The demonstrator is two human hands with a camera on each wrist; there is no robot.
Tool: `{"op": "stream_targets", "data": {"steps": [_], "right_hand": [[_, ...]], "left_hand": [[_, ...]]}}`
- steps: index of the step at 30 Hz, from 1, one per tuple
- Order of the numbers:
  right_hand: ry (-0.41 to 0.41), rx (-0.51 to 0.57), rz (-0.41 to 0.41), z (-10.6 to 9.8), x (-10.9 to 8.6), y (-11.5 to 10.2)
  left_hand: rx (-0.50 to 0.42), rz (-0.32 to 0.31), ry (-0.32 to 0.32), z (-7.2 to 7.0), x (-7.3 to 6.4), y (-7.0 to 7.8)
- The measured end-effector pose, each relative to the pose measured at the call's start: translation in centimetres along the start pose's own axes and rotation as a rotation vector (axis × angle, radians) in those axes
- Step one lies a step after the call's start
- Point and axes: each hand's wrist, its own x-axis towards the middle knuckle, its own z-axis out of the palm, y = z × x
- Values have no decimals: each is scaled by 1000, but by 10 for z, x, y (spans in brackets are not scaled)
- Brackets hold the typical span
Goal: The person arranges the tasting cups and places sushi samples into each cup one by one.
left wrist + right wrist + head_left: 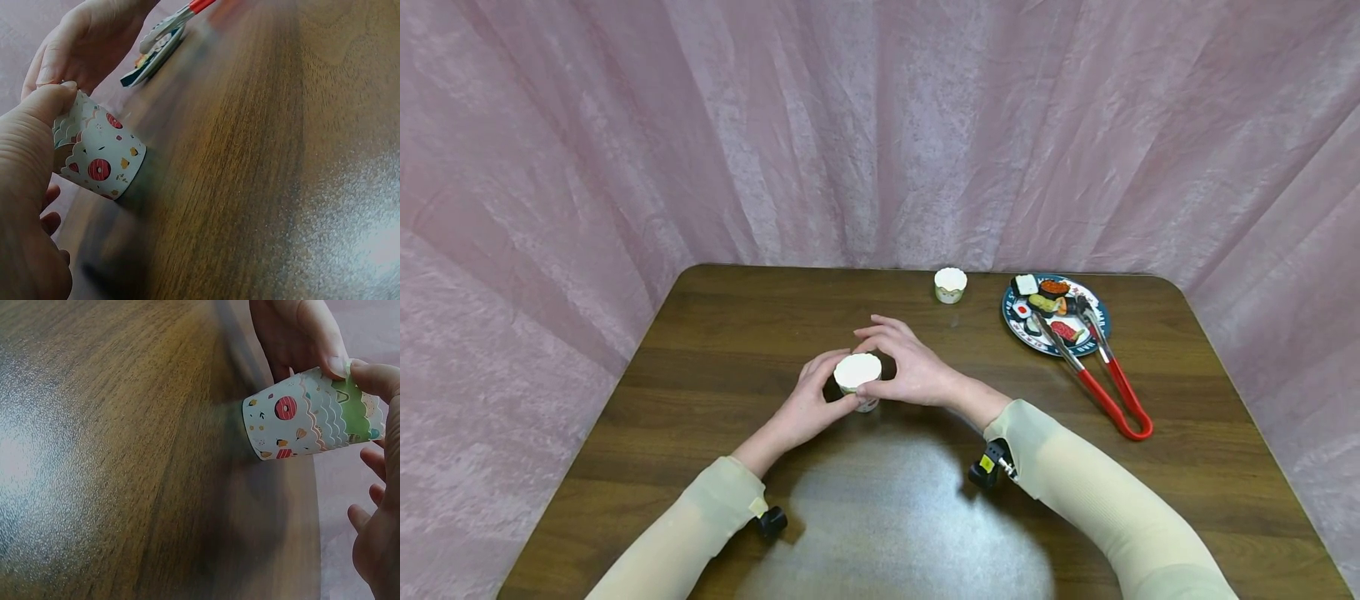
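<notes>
In the middle of the table, a stack of nested paper baking cups (858, 372) stands between my two hands. The outermost cup (287, 412) is white with pink donuts. Several scalloped rims rise above it, and a green cup (354, 414) sits at the top of the stack. My left hand (811, 403) grips the stack from the left, its thumb at the near side of the rim. From the right, my right hand (913, 367) curls its thumb and fingers round the upper rim. In the wrist views both thumbs meet close together at the rim.
Another paper baking cup (951, 285) stands near the table's back edge. To the right is a blue-rimmed plate (1017, 330) of sushi pieces (1043, 303), with red-handled tongs (1122, 406) lying across it. A pink curtain (880, 133) hangs behind the wooden table (715, 333).
</notes>
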Motion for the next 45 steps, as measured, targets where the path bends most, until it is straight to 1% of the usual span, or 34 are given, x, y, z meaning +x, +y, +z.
{"op": "stream_targets", "data": {"steps": [9, 17, 25, 29, 37, 45], "right_hand": [[-2, 10, 7, -1, 0, -2], [4, 2, -3, -1, -1, 0], [15, -10, -3, -3, -3, 1], [29, -9, -16, -2, -3, 2], [70, 29, -44, -1, -4, 2], [54, 63, -41, -1, -4, 2]], "left_hand": [[5, -6, 2, 0, 1, 0], [5, -3, 2, -1, 1, 0], [5, -4, 17, 0, 0, 1], [6, -3, 21, 0, 1, 2], [3, 25, 37, 0, 1, 3], [-7, 19, 27, 0, 1, 3]]}}
